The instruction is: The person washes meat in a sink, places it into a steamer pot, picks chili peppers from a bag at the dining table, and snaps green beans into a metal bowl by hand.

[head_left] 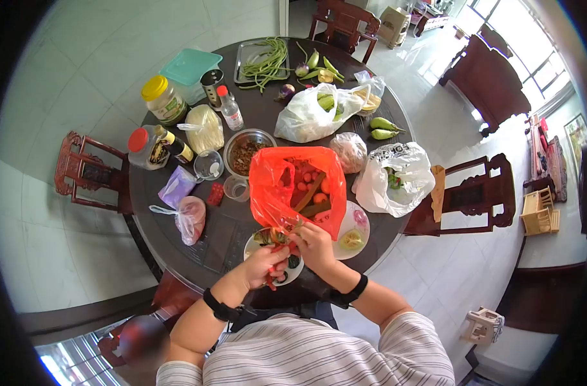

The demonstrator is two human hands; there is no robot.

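I see the left hand (266,265) curled around a small red thing (271,281). The right hand (314,248) bends its fingers close by; I can't tell what they grip. The open red bag (266,185) sits just past both hands on the tabletop (221,248).

Open red bag (264,177) on dark round table (213,256)

Red item (271,280) in left hand (262,266) — partly hidden, kind unclear

Red bag (263,186); white shirt (306,354), dark stripes; black wristbands (220,306).
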